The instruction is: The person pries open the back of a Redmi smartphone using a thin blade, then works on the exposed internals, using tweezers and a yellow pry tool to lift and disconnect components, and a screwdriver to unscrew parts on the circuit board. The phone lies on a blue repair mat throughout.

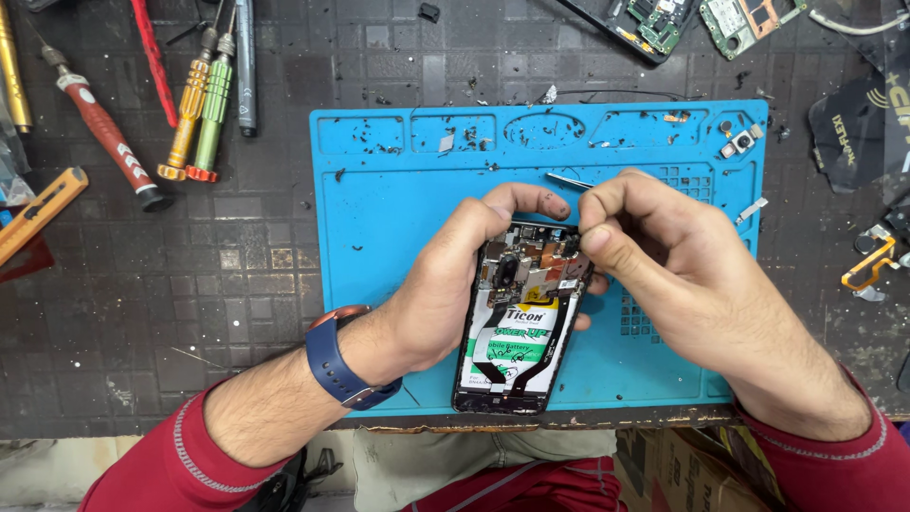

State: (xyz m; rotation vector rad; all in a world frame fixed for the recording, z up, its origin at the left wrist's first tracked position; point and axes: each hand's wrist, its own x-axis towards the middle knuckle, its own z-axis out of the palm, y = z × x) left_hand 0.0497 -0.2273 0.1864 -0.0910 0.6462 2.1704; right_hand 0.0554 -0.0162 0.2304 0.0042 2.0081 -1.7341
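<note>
An opened phone (517, 327) with its back removed shows a battery with a white and green label, a black ribbon cable and a circuit board at the top. My left hand (455, 280) grips the phone from its left side, fingers curled over the top edge, above the blue silicone work mat (379, 209). My right hand (668, 256) is pinched on thin metal tweezers (566, 179), its fingertips at the phone's top right corner. The tweezers' tips are hidden behind the fingers.
Several screwdrivers (194, 104) with orange, green and red handles lie on the dark bench at the upper left. Small camera modules (739, 142) and a metal clip sit on the mat's right side. Circuit boards (730, 19) and another phone frame lie at the top right.
</note>
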